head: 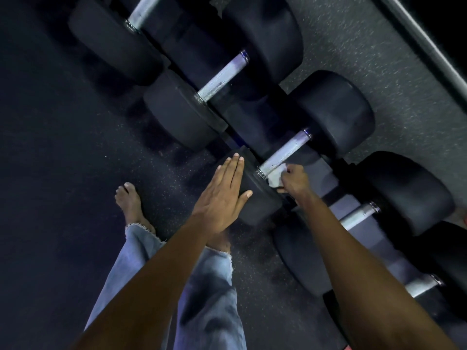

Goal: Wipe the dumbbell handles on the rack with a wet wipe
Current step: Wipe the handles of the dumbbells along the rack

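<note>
Your right hand (294,179) has its grip pinched on the wet wipe (276,177), pressed at the near end of the third handle (285,154), right by the near weight head (255,188), while your left hand (222,195) lies flat with straight fingers on that head, holding nothing. I'd call this handle just begun: most of its length toward the far head is bare, and I can't tell whether the 2 handles above, (222,77) and (146,11), are done. At least 2 more handles, (358,214) and (422,284), sit lower on the rack (328,173), so plenty is left.
</note>
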`<state>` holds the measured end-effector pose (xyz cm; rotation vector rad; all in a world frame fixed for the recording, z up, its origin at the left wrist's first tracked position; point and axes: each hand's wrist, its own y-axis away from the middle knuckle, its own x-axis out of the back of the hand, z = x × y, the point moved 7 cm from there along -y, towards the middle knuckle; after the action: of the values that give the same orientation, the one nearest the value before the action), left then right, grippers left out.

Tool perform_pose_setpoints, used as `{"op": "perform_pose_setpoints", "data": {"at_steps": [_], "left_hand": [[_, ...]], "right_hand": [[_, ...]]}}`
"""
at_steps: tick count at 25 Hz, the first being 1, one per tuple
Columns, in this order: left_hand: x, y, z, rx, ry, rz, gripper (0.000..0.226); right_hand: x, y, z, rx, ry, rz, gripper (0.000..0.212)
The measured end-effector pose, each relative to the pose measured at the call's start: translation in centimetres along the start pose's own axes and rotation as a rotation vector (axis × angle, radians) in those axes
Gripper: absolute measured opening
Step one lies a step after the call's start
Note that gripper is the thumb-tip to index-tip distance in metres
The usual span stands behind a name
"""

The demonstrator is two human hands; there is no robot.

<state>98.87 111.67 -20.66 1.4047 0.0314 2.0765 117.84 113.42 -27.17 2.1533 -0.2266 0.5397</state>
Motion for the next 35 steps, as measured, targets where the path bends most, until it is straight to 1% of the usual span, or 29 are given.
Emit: {"op": "perform_pose_setpoints", "data": {"at_steps": [2, 3, 5, 6, 7, 10, 13, 16, 20, 22, 24, 26, 29, 30, 32, 33, 35], "left_hand": [[1.4, 0.5, 0.8, -0.041, -0.010, 0.024, 0.069], [2.4, 0.7, 1.3, -0.066, -0.025, 0.038, 0.068], [4.9, 0.9, 2.3, -0.108, -0.052, 0.068, 0.068], [6.3, 0.9, 2.8, -0.125, -0.060, 0.074, 0.069], [8.1, 0.8, 3.5, -0.146, -0.065, 0.083, 0.070], [13.7, 0.8, 5.9, -0.228, -0.067, 0.126, 0.068], [19.3, 1.3, 8.5, -0.322, -0.129, 0.177, 0.065], [23.7, 1.7, 10.5, -0.378, -0.181, 0.156, 0.063], [31.0, 3.0, 14.0, -0.517, -0.235, 0.123, 0.059], [34.5, 3.8, 16.0, -0.583, -0.242, 0.080, 0.061], [37.2, 4.3, 17.7, -0.671, -0.215, 0.064, 0.067], [39.1, 4.5, 19.4, -0.774, -0.175, -0.003, 0.074], [41.4, 4.5, 21.8, -0.878, -0.214, -0.037, 0.083], [41.8, 4.4, 22.5, -0.898, -0.226, -0.051, 0.086], [42.2, 4.3, 24.2, -0.934, -0.227, -0.057, 0.092], [42.1, 4.2, 25.2, -0.952, -0.230, -0.066, 0.094], [41.5, 4.4, 27.3, -0.996, -0.226, -0.092, 0.098]], "right_hand": [[1.1, 1.6, -0.1, -0.029, -0.147, -0.006, 0.030], [1.6, 2.5, -0.4, -0.067, -0.288, -0.007, 0.030], [2.8, 4.5, -1.7, -0.105, -0.573, -0.007, 0.021], [3.4, 5.7, -2.6, -0.089, -0.639, 0.005, 0.014], [4.2, 6.9, -3.8, -0.058, -0.645, 0.020, 0.011], [6.1, 10.9, -7.0, 0.035, -0.580, 0.073, 0.014], [8.4, 15.2, -9.1, 0.051, -0.675, 0.143, 0.013], [10.1, 19.1, -10.8, 0.043, -0.697, 0.206, 0.013], [14.1, 25.6, -14.8, 0.066, -0.742, 0.335, 0.017], [16.7, 29.3, -16.4, 0.079, -0.736, 0.426, 0.017], [18.4, 32.5, -17.3, 0.078, -0.732, 0.510, 0.012], [19.7, 35.4, -17.6, 0.073, -0.723, 0.579, 0.005], [21.4, 39.5, -17.2, 0.059, -0.684, 0.647, 0.009], [21.7, 40.7, -16.9, 0.055, -0.680, 0.664, 0.012], [22.7, 42.9, -15.5, 0.030, -0.666, 0.710, 0.027], [23.1, 43.7, -14.7, 0.025, -0.656, 0.742, 0.028], [23.9, 45.2, -13.2, 0.008, -0.617, 0.815, 0.019]]}}
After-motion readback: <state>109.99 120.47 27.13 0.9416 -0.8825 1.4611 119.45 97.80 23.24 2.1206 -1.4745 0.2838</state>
